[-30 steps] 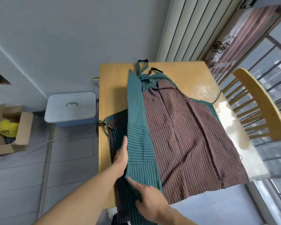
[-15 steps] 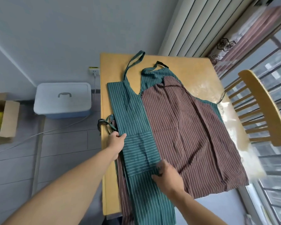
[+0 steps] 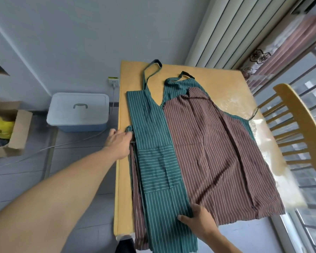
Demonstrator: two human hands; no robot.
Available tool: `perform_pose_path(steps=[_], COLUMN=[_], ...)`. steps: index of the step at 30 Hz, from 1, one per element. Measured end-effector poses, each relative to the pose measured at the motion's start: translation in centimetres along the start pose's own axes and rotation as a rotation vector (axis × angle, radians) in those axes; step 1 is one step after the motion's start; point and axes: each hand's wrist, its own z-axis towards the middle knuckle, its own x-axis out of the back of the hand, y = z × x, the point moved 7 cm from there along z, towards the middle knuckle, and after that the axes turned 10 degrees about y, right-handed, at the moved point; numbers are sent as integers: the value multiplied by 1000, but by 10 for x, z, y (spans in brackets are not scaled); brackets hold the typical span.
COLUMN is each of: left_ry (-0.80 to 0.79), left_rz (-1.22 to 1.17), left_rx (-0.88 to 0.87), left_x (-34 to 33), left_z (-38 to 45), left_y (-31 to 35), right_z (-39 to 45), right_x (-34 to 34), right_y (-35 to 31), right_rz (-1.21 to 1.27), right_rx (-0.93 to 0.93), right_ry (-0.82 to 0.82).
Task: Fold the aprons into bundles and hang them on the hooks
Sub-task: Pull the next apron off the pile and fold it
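Note:
A striped apron (image 3: 208, 143) lies spread on the yellow table (image 3: 217, 79), brown side up. Its green left panel (image 3: 153, 152) is folded over onto the brown. The neck straps (image 3: 151, 70) point to the far edge, and the hem hangs over the near edge. My left hand (image 3: 118, 141) is at the apron's left edge by the waist tie (image 3: 129, 129), its fingertips curled on the tie and the fabric's edge. My right hand (image 3: 199, 220) rests flat on the hem where the green flap meets the brown, fingers spread.
A wooden chair (image 3: 299, 125) stands at the table's right, by the window bars. On the floor to the left are a lidded white and blue bin (image 3: 78, 110), a cable and a cardboard box (image 3: 9, 130). A wall socket (image 3: 113, 82) sits near the table's far left corner.
The green panel has been laid flatter over the brown. My left hand moved up the left edge to the tie. My right hand slid down toward the hem.

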Motion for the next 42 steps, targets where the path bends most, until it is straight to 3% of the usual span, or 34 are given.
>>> perform_pose_path(steps=[3, 6, 9, 13, 17, 20, 22, 24, 27, 29, 32, 34, 40, 42], left_ry=[-55, 50, 117, -53, -190, -124, -178, -437, -669, -584, -211, -127, -439, -578], left_rz=[76, -52, -197, 42, 314, 299, -73, -475, -641, -653, -714, -659, -537, -563], left_rx=[20, 51, 255, 531, 756, 545, 273, 105, -33, -19, 123, 122, 18, -5], left_x=[7, 30, 49, 47, 42, 46, 35, 27, 23, 26, 48, 66, 94, 92], left_z=[-18, -42, -55, -98, -168, -183, -185, -206, -240, -249, -244, -243, -249, -253], left_y=[-9, -20, -47, -96, -135, -99, -29, 63, 169, 207, 209, 199, 206, 216], right_z=[-3, -7, -15, -26, -44, -61, -70, -85, -96, -106, -124, -145, -171, -179], right_x=[2, 0, 2, 1, -4, -7, 1, 12, 56, 85, 115, 129, 157, 160], right_y=[7, 13, 15, 19, 32, 37, 34, 26, -11, -31, -49, -54, -48, -42], right_rz=[60, 81, 69, 53, 76, 140, 232, 412, 694, 719, 591, 466, -136, -283], right_rx=[43, 72, 77, 112, 97, 124, 93, 46, 152, 232, 349, 417, 508, 475], right_ry=[-21, -68, -88, -132, -279, -376, -416, -459, -289, -194, -206, -302, -421, -562])
